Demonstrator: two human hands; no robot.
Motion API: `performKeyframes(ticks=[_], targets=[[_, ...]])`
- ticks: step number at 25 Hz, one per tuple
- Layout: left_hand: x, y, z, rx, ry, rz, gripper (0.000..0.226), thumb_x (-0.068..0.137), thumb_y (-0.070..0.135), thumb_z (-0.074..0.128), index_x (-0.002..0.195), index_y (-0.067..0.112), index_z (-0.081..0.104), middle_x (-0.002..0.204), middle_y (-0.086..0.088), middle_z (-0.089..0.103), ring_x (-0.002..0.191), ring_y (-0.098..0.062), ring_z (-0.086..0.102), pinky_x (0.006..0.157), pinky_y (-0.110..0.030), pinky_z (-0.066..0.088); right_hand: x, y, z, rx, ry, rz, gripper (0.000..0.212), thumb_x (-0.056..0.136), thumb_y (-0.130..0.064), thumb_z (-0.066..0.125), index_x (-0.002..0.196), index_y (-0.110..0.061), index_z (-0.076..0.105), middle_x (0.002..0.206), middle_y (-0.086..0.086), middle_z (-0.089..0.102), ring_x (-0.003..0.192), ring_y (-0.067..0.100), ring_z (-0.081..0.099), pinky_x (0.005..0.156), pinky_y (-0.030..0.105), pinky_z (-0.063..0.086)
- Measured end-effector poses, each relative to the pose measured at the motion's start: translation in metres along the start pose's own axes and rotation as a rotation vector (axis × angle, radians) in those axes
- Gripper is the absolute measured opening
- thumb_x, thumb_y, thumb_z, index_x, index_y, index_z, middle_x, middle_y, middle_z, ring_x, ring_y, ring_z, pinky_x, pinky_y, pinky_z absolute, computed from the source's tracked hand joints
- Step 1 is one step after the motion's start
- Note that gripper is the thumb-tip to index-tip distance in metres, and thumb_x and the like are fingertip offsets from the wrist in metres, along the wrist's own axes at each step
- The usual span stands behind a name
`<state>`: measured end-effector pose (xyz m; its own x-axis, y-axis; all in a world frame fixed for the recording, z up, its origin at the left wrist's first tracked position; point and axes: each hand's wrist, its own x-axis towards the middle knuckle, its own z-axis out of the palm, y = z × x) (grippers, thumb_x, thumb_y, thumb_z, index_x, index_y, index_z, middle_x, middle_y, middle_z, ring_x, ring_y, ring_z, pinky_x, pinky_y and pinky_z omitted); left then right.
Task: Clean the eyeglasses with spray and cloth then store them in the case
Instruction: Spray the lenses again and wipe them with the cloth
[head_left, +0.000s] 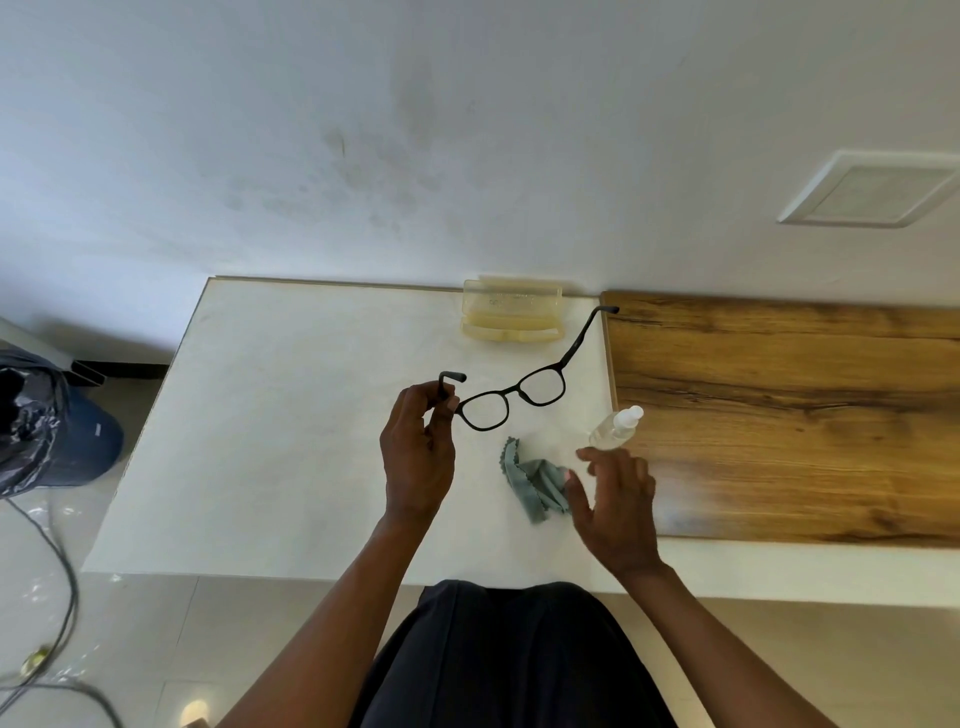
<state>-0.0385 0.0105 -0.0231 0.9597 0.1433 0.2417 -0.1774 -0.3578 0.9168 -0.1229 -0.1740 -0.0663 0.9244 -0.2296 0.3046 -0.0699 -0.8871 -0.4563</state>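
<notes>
1. Eyeglasses (511, 397): dark thin frame, both temples unfolded, held raised above the white counter (291, 441). Judged light but fragile; the hinges and lenses tolerate little twisting.
2. Left hand (418, 457): its grip is clamped on the near temple, fingers and thumb pinching the arm just behind the hinge. This hold keeps skin off the lenses, though the far temple hangs unsupported.
3. Right hand (615, 499): fingers spread and relaxed, holding nothing, hovering between the cloth and the spray bottle.
4. Cloth (537, 480): grey-green, crumpled on the counter; soft and limp, best gathered by pinching a fold.
5. Spray bottle (615, 428): small, clear, lying tilted near the wooden board (805, 415); probably smooth, best gripped round the body.
6. Case (511, 317): translucent yellow, open at the wall edge, well apart from the eyeglasses.
</notes>
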Motion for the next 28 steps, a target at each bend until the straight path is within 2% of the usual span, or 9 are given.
performKeyframes(ticks=[3, 5, 8, 15, 20, 22, 24, 26, 28], targets=[[-0.002, -0.001, -0.001, -0.003, -0.004, 0.005, 0.006, 0.087, -0.001, 0.058, 0.092, 0.001, 0.061, 0.091, -0.012, 0.065, 0.08, -0.002, 0.059, 0.068, -0.001, 0.04, -0.011, -0.002, 0.011, -0.15, -0.193, 0.023, 0.027, 0.084, -0.033, 0.051, 0.086, -0.011, 0.065, 0.083, 0.009, 0.063, 0.077, 0.033, 0.059, 0.064, 0.039, 0.044], [-0.003, -0.002, -0.002, -0.007, -0.005, 0.012, 0.006, 0.087, -0.001, 0.058, 0.092, 0.001, 0.061, 0.091, -0.011, 0.065, 0.079, -0.003, 0.059, 0.068, -0.001, 0.04, -0.012, -0.001, 0.018, -0.25, -0.37, 0.181, 0.027, 0.086, -0.038, 0.056, 0.096, -0.014, 0.063, 0.096, 0.008, 0.062, 0.093, 0.032, 0.055, 0.074, 0.04, 0.041], [-0.004, -0.003, -0.002, -0.009, -0.007, 0.01, 0.006, 0.087, 0.0, 0.058, 0.093, 0.002, 0.061, 0.091, -0.01, 0.065, 0.082, -0.006, 0.059, 0.068, -0.001, 0.04, -0.013, 0.0, 0.023, -0.322, -0.516, 0.332, 0.031, 0.091, -0.045, 0.045, 0.107, -0.022, 0.059, 0.109, 0.001, 0.058, 0.108, 0.024, 0.047, 0.084, 0.036, 0.034], [-0.004, -0.003, -0.002, 0.003, -0.006, 0.011, 0.007, 0.086, 0.0, 0.059, 0.093, 0.0, 0.061, 0.092, -0.008, 0.065, 0.082, -0.004, 0.059, 0.07, -0.002, 0.041, -0.001, -0.012, 0.015, -0.255, -0.479, 0.422, 0.021, 0.09, -0.029, 0.048, 0.099, -0.025, 0.066, 0.099, 0.001, 0.065, 0.102, 0.024, 0.05, 0.079, 0.034, 0.028], [-0.004, 0.0, -0.002, 0.018, -0.013, 0.02, 0.007, 0.087, 0.0, 0.059, 0.094, 0.001, 0.061, 0.091, -0.006, 0.064, 0.084, -0.013, 0.06, 0.066, -0.007, 0.044, 0.013, -0.022, -0.004, 0.148, -0.477, 0.54, 0.012, 0.084, -0.028, 0.059, 0.085, -0.022, 0.07, 0.083, -0.006, 0.066, 0.088, 0.018, 0.056, 0.08, 0.034, 0.037], [-0.003, 0.001, -0.002, 0.013, -0.018, 0.02, 0.008, 0.086, -0.001, 0.059, 0.094, 0.0, 0.061, 0.091, -0.008, 0.064, 0.083, -0.016, 0.061, 0.068, -0.004, 0.042, 0.016, -0.024, -0.014, 0.319, -0.424, 0.498, 0.009, 0.083, -0.024, 0.065, 0.075, -0.02, 0.068, 0.072, -0.014, 0.06, 0.074, 0.01, 0.057, 0.071, 0.018, 0.043], [-0.003, 0.002, -0.002, 0.018, -0.018, 0.023, 0.008, 0.086, -0.002, 0.058, 0.094, -0.001, 0.061, 0.091, -0.012, 0.065, 0.082, -0.018, 0.061, 0.069, -0.001, 0.04, 0.019, -0.025, -0.021, 0.333, -0.378, 0.443, 0.009, 0.08, -0.021, 0.07, 0.072, -0.018, 0.068, 0.069, -0.017, 0.053, 0.065, 0.002, 0.052, 0.058, 0.003, 0.037], [-0.003, 0.003, -0.002, 0.019, -0.019, 0.023, 0.008, 0.086, -0.002, 0.058, 0.094, -0.001, 0.061, 0.091, -0.013, 0.065, 0.082, -0.017, 0.061, 0.068, -0.001, 0.04, 0.021, -0.023, -0.026, 0.287, -0.372, 0.404, 0.014, 0.079, -0.024, 0.071, 0.076, -0.011, 0.069, 0.072, -0.01, 0.053, 0.064, 0.002, 0.05, 0.057, 0.006, 0.036], [-0.003, 0.003, -0.002, 0.014, -0.018, 0.014, 0.008, 0.086, -0.002, 0.058, 0.094, -0.001, 0.061, 0.092, -0.013, 0.065, 0.082, -0.015, 0.06, 0.068, -0.001, 0.04, 0.023, -0.021, -0.028, 0.274, -0.359, 0.395, 0.018, 0.08, -0.026, 0.07, 0.075, -0.009, 0.068, 0.072, 0.0, 0.058, 0.065, 0.015, 0.056, 0.06, 0.024, 0.046]])
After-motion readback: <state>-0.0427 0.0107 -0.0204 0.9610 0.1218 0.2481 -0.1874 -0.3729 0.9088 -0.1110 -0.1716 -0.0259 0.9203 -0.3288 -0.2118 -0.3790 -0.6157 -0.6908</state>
